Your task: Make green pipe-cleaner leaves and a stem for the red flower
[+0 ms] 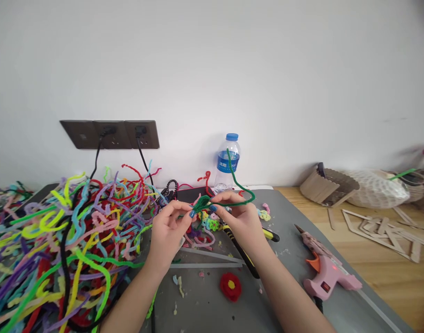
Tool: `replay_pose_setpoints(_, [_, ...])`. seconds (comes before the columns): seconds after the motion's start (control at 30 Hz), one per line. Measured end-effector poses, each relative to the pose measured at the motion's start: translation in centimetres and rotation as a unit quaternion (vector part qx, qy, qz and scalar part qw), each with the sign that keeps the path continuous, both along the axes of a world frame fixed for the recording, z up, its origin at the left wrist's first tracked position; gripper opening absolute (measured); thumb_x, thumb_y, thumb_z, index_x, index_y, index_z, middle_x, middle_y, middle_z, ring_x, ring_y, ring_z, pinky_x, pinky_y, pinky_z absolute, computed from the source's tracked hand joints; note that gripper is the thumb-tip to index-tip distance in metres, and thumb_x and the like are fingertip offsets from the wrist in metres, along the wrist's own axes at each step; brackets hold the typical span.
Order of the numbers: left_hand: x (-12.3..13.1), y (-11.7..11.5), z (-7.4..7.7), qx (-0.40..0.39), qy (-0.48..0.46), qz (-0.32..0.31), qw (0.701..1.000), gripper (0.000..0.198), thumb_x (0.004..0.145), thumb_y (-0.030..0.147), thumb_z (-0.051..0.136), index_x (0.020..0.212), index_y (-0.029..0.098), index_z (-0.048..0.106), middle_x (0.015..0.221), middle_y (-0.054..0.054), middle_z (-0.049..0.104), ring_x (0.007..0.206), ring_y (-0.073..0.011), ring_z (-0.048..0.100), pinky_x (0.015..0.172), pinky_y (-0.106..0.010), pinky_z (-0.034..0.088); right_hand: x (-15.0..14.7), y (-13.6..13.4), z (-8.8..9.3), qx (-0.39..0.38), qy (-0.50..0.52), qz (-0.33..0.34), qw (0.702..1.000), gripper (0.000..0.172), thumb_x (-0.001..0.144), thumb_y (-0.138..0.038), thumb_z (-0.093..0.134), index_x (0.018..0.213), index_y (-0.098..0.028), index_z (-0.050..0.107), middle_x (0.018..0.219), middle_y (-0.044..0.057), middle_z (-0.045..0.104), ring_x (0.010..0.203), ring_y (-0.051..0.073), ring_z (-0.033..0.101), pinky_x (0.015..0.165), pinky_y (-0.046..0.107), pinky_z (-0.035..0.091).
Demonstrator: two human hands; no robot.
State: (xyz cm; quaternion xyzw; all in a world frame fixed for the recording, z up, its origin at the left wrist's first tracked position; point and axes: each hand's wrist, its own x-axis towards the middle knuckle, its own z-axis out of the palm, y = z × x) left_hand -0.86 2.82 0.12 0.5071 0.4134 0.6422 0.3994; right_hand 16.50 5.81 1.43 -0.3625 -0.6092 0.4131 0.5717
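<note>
There is one green leaf shape [202, 203], one bottle [223, 162], one glue gun [328, 273] and two plugs [109, 131] [141, 131].

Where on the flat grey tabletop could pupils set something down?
The barest patch of grey tabletop lies between the pink plastic glue gun and the yellow-and-black tool handles. Another, lightly specked, is just nearer than the fuzzy round red flower. Crowded: the left, heaped with multicoloured fuzzy pipe cleaners, and the middle, strewn with small colourful fuzzy pieces.

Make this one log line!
left hand: pinching green pipe cleaner | right hand: pinching it too | red flower: on gray surface | glue gun: at right
</note>
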Motion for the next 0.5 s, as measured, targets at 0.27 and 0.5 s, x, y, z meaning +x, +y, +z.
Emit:
replay_pose_setpoints(0.27, [0.23, -0.57, 0.2, 0.083, 0.02, 0.02, 0.996, 0.001, 0.081, 0.019, 0.072, 0.081, 0.019, 0.071, 0.087, -0.004, 0.071, 0.081, -0.0166, 0.072, 0.066, -0.022, 0.062, 0.09, -0.07, 0.21, -0.008, -0.012, -0.009, 1.0, 0.008, 0.079, -0.028, 0.072, 0.08, -0.02, 0.072, 0.08, 0.004, 0.075, 0.077, 0.022, 0.068, 0.069, 0.032, 0.052])
replay_pose_setpoints(0.5, [0.29, -0.48, 0.14, 0.088, 0.026, 0.025, 0.996, 0.001, 0.082, 0.019, 0.072, 0.081, 0.019, 0.071, 0.087, -0.004, 0.071, 0.081, -0.0156, 0.071, 0.066, -0.02, 0.062, -0.12, -0.15, 0.32, 0.013, -0.007, 0.005, 1.0, 0.004, 0.081, -0.024, 0.069, 0.079, -0.022, 0.07, 0.079, 0.003, 0.073, 0.078, 0.021, 0.068, 0.071, 0.032, 0.052])
